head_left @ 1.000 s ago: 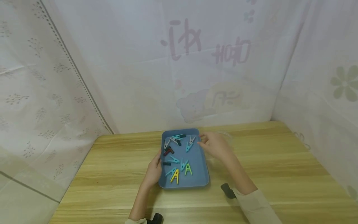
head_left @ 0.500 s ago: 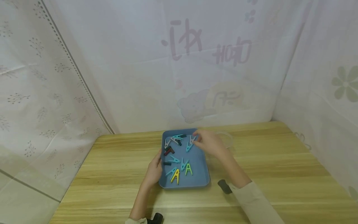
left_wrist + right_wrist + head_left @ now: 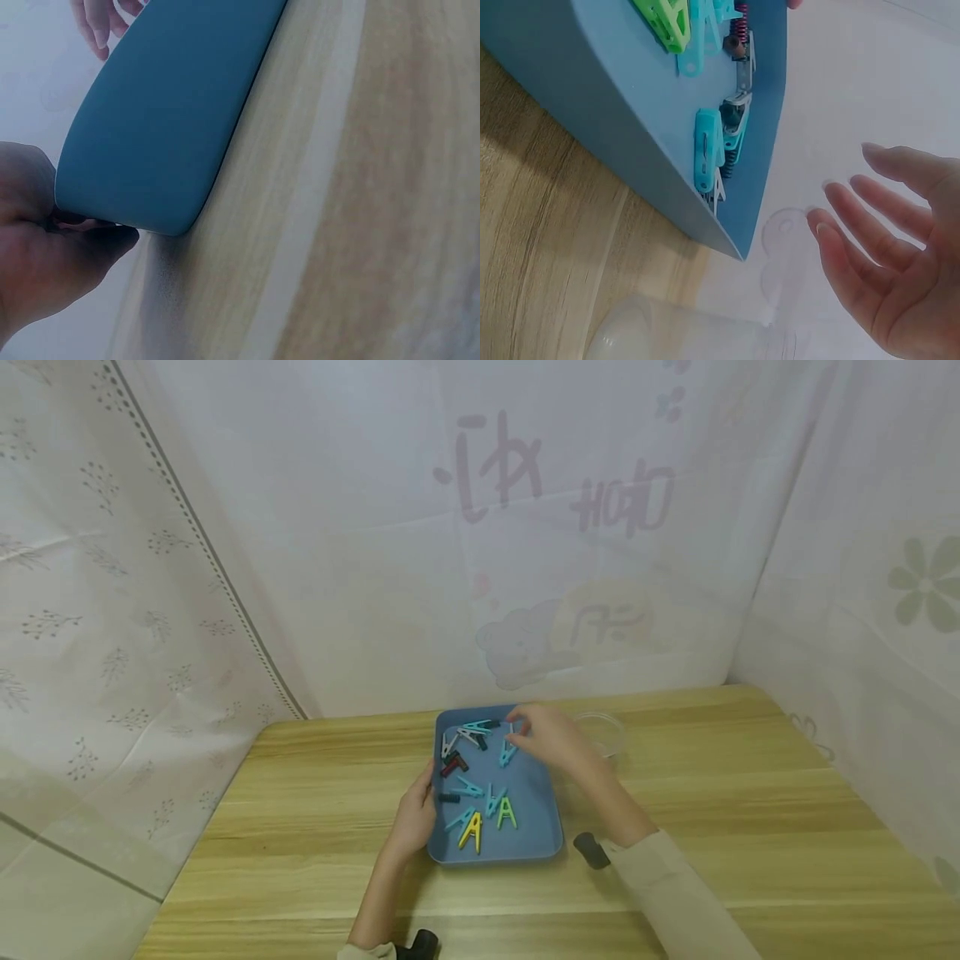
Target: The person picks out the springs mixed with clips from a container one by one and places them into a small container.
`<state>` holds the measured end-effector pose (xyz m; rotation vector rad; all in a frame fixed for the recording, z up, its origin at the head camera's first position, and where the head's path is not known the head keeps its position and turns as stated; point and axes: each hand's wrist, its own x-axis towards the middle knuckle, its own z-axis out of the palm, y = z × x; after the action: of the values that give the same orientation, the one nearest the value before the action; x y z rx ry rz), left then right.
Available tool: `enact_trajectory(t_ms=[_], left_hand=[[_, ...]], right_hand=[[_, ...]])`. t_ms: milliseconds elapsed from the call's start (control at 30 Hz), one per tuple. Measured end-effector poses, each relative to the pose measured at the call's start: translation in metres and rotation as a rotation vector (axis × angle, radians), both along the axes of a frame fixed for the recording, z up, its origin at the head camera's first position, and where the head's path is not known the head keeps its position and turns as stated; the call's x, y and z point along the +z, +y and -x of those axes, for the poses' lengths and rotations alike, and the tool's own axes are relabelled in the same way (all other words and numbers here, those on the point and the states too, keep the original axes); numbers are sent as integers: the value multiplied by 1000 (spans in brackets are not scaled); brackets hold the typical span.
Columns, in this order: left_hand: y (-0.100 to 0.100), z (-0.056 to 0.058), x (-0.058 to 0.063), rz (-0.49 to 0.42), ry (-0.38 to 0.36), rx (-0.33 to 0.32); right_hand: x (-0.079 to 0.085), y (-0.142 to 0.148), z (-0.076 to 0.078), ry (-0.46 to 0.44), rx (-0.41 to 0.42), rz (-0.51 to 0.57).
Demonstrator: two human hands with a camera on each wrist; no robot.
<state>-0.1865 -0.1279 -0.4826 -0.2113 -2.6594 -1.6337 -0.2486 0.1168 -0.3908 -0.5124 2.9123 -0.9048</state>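
Note:
A blue tray [image 3: 536, 827] on the wooden table bears several clothespins: a yellow one [image 3: 470, 832], a green one [image 3: 506, 812], light blue ones and grey ones. Dark ribbed pieces [image 3: 448, 798] and a dark red one [image 3: 453, 766] lie among them. My left hand [image 3: 415, 814] holds the tray by its left side; in the left wrist view its thumb [image 3: 112, 244] is at the tray's edge. Over the tray's far right part, my right hand [image 3: 551, 739] hovers near a light blue clothespin [image 3: 507, 752]. Its fingers are spread and hold nothing in the right wrist view.
Right of the tray, behind my right hand, stands a clear round container [image 3: 603, 731]; the right wrist view shows its see-through side [image 3: 697, 330]. A pale printed curtain [image 3: 390, 568] hangs behind the table [image 3: 315, 827] and at both sides.
My right hand has moved left from the tray's right rim to above its far right part, now covering most of a grey clothespin. My left hand and the tray have stayed nearly still.

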Motion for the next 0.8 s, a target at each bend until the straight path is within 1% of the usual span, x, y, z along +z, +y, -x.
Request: enact_trajectory(t_ms=[167,400,633,800], left_hand=[[0,0,0,-8,-6,6],[0,0,0,-4,-4,5],[-2,0,1,-13,-15,13],[-2,0,0,-13,-9,-2]], right_hand=[[-1,-5,5,-7,14,6],[-5,-13,10,-25,11,8],[-7,-25,13,-23,63,30],[-10,-31,14,-52,66,44]])
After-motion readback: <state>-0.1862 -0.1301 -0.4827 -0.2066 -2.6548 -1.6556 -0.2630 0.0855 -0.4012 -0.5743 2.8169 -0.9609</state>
